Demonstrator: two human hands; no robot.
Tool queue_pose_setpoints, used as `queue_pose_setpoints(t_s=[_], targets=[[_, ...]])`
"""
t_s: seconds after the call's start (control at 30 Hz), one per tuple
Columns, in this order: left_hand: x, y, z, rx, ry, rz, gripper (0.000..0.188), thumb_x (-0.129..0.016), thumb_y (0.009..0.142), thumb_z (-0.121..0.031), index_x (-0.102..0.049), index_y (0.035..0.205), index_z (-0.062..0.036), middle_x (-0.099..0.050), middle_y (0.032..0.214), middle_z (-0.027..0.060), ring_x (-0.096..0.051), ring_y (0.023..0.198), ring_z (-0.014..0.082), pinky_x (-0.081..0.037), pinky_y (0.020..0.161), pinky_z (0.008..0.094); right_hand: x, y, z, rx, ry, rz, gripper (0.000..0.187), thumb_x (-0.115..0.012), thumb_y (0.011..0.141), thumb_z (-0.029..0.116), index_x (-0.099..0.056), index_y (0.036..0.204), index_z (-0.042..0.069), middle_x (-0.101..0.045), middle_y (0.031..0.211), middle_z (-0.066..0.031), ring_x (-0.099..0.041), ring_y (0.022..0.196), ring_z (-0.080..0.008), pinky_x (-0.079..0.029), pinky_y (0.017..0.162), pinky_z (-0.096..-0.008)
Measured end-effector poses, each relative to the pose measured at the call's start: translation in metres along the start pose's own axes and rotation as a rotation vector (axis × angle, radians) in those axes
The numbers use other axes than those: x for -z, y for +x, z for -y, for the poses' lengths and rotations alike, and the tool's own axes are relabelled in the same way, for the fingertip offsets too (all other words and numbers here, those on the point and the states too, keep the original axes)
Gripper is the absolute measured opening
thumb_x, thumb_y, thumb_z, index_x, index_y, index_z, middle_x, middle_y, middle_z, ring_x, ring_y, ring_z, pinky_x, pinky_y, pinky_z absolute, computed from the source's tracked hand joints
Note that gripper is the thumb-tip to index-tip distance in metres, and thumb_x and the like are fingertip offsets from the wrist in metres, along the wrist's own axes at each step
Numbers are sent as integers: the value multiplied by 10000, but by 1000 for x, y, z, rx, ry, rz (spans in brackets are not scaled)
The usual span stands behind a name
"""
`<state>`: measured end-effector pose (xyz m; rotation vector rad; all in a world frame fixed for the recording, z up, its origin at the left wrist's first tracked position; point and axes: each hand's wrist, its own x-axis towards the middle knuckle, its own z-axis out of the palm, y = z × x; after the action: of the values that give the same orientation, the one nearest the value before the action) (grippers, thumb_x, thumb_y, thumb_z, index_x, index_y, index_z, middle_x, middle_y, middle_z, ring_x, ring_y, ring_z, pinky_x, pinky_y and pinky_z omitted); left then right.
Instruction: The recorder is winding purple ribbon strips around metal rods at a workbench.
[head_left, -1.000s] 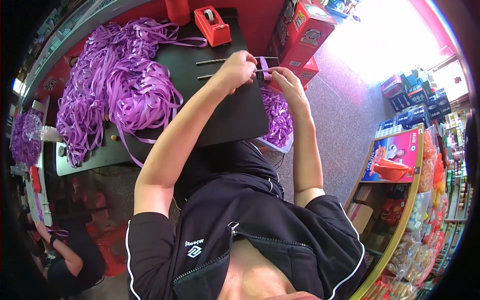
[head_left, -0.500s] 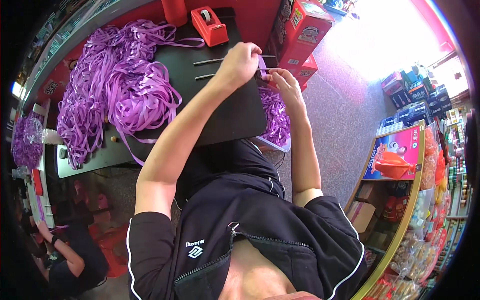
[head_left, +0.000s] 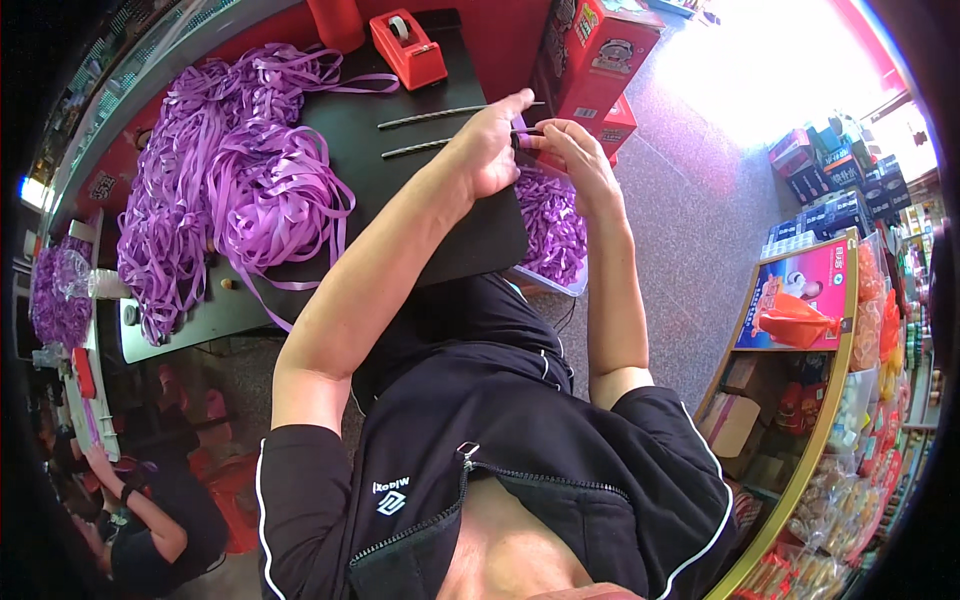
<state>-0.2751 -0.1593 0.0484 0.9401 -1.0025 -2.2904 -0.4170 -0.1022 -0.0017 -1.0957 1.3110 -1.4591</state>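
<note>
Two twisted metal rods (head_left: 420, 149) stick out side by side over the right edge of the black tabletop (head_left: 440, 225). My left hand (head_left: 490, 148) is at the rods' outer ends, its thumb stretched out; its other fingers are mostly hidden behind the palm. Just right of it, my right hand (head_left: 583, 165) pinches a purple ribbon (head_left: 533, 142) near the tip of the closer rod. Below both hands a pale bin (head_left: 570, 290) holds a heap of folded purple ribbon pieces (head_left: 550, 225).
A large tangle of loose purple ribbon (head_left: 270, 195) covers the table's left part. At the back stands a red tape dispenser (head_left: 410, 50). Red boxes (head_left: 600, 60) are stacked beyond my right hand. A shelf with packaged goods (head_left: 800, 400) lines the right side. Another person (head_left: 150, 510) sits at lower left.
My left hand has turned and loosened, its thumb now pointing away from the curled grip it had. My right hand has moved slightly, fingertips still together at the rod end. The view has shifted a little.
</note>
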Motion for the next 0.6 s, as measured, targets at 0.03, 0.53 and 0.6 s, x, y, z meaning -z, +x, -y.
queue_pose_setpoints(t_s=[0.03, 0.53, 0.6], targets=[[-3, 1, 1, -15, -173, -27, 724, -492, 933, -375, -69, 1467, -128, -431, 1206, 232, -452, 829, 181, -106, 1104, 541, -2, -1, 2, 2, 20, 8, 310, -541, 923, 232, -577, 1084, -30, -663, 980, -104, -602, 937, -145, -434, 837, -265], [22, 11, 22, -226, -627, 169, 821, -396, 914, -555, 2, 1492, -129, 115, 1453, 378, 94, 1390, 452, 105, 1088, 550, -26, 33, 48, 412, -738, -238, 218, -608, 861, 180, -686, 1027, 62, -695, 851, -93, -603, 706, -129, -479, 694, -280], [30, 12, 22, -268, -629, 178, 839, -406, 907, -561, 12, 1491, -128, 129, 1453, 373, 118, 1388, 448, 124, 1081, 550, -58, 58, 65, 469, -634, -97, 244, -568, 901, 156, -670, 1053, -5, -696, 951, -68, -635, 906, -124, -464, 834, -242]])
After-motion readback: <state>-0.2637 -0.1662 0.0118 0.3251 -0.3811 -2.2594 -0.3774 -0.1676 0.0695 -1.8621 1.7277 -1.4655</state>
